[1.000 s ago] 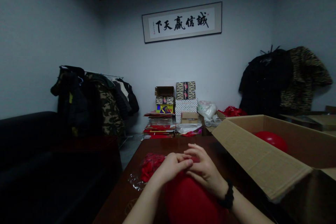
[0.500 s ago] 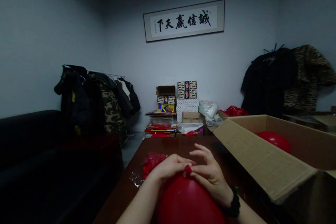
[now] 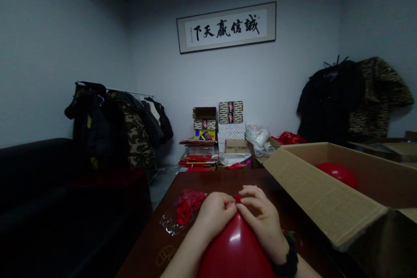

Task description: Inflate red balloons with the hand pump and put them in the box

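Observation:
An inflated red balloon stands neck-up in front of me on the dark wooden table, its lower part cut off by the frame. My left hand is closed, with its fingers pinching the balloon's neck from the left. From the other side, the thumb and forefinger of my right hand grip the neck too, its other fingers curled above. A bit of red rubber pokes up between the fingertips. To the left of my left hand lies a clear plastic bag of uninflated red balloons.
On the right, an open cardboard box holds another inflated red balloon. Stacked boxes and red papers stand beyond the far table edge. A black sofa is at the left.
My left hand has closed into a tighter pinch, and my right fingers have curled in. The neck now stands higher, and the balloon's top looks more pointed.

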`<state>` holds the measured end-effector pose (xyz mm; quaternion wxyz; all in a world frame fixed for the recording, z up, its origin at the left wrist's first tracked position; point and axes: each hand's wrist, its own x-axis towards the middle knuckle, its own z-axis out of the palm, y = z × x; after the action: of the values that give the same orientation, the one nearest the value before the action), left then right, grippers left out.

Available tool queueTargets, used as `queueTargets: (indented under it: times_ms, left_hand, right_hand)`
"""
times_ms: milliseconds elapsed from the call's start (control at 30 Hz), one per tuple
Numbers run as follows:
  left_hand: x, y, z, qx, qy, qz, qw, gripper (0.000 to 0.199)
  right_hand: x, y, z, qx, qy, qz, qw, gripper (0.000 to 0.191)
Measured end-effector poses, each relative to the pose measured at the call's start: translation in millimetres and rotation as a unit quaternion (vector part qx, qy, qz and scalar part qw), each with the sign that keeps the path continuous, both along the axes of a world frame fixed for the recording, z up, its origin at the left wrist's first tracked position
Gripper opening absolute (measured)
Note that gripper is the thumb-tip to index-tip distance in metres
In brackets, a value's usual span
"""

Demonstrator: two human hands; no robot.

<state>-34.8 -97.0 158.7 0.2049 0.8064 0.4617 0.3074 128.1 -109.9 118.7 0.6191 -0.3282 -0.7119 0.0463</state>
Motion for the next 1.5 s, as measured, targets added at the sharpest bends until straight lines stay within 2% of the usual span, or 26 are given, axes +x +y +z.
queueTargets:
  times_ms: [67, 167, 333, 433, 567, 733, 867, 1033, 1133, 1267, 1367, 1500]
  left_hand:
    - [3, -6, 6.9, 0.04, 0.043, 0.018, 0.998, 0.026]
    - [9, -12, 12.8, 0.055, 0.078, 0.029, 0.995, 0.027]
    - [13, -13, 11.6, 0.053, 0.082, 0.036, 0.995, 0.032]
    - [11, -13, 10.3, 0.054, 0.072, 0.03, 0.995, 0.037]
    - [8, -15, 9.6, 0.042, 0.057, 0.018, 0.997, 0.041]
    - [7, -17, 6.1, 0.033, 0.044, 0.011, 0.998, 0.051]
    - [7, -16, 2.7, 0.023, 0.025, 0.018, 0.999, 0.06]
    - [6, -16, -5.1, 0.005, -0.042, 0.039, 0.998, 0.065]
    - [5, -16, -11.6, 0.021, -0.11, 0.045, 0.993, 0.06]
    - [2, -15, -17.7, 0.074, -0.17, 0.034, 0.982, 0.037]
    - [1, -13, -18.3, 0.067, -0.171, 0.003, 0.983, 0.028]
    - [3, -13, -14.0, 0.04, -0.149, -0.049, 0.987, 0.031]
  right_hand:
    - [0, 1, 0.3, -0.01, 0.025, 0.005, 1.0, 0.007]
    - [1, 1, -0.5, 0.01, 0.022, -0.028, 0.999, 0.007]
    - [2, 3, -2.5, -0.011, 0.026, -0.045, 0.999, 0.008]
    - [1, 3, -1.4, -0.027, 0.065, -0.011, 0.997, 0.009]
    - [1, 1, -1.2, -0.092, 0.12, 0.064, 0.986, 0.014]
    - [3, 1, -10.3, -0.151, 0.162, 0.106, 0.969, 0.021]
    - [4, 0, -15.8, -0.169, 0.175, 0.136, 0.96, 0.022]
    - [7, -2, -20.2, -0.175, 0.181, 0.169, 0.953, 0.023]
    - [9, 0, -26.4, -0.189, 0.184, 0.172, 0.949, 0.022]
    - [11, 4, -29.0, -0.215, 0.184, 0.153, 0.947, 0.027]
    - [12, 4, -21.5, -0.208, 0.169, 0.127, 0.955, 0.028]
    - [11, 2, -9.0, -0.155, 0.146, 0.124, 0.969, 0.024]
